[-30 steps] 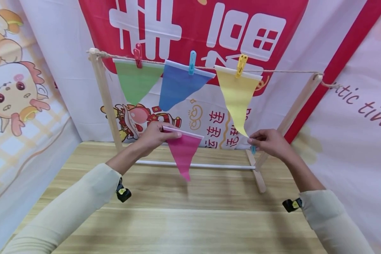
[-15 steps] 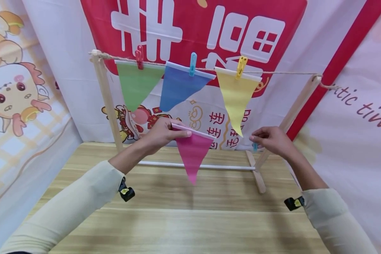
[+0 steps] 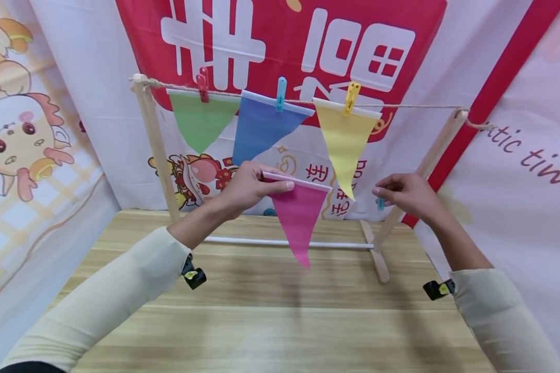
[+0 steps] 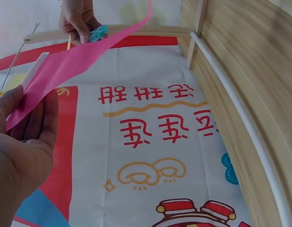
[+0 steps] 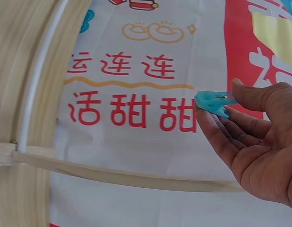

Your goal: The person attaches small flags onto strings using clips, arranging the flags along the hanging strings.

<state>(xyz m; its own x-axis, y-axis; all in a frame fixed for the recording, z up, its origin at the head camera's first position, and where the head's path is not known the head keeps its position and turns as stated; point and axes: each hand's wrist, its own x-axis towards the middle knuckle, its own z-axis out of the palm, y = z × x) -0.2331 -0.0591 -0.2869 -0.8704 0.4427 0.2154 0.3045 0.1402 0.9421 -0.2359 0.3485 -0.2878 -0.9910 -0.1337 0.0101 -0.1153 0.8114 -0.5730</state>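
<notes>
My left hand point(image 3: 254, 189) pinches the white top edge of a pink triangular pennant point(image 3: 301, 212) at its left corner, thumb in front. The pennant hangs point down, lower than the string. Over on the right, my right hand point(image 3: 410, 194) holds a light blue clothespin point(image 5: 214, 101) between thumb and fingers. Along the twine point(image 3: 415, 106) hang a green pennant point(image 3: 203, 119) under a red clothespin point(image 3: 203, 85), a blue pennant point(image 3: 266, 124) under a blue clothespin point(image 3: 281, 94), and a yellow pennant point(image 3: 347, 137) under a yellow clothespin point(image 3: 352, 98).
The twine runs between two wooden posts point(image 3: 154, 140) of a stand, joined low down by a white rod point(image 3: 261, 241). A wooden foot point(image 3: 378, 259) rests on the wood-grain table point(image 3: 280, 326). Printed cloth point(image 3: 518, 217) covers the walls behind and beside.
The left hand has carried the pink pennant to the right and slightly up, toward below the yellow pennant. My right hand has shifted a little right and up with its clothespin.
</notes>
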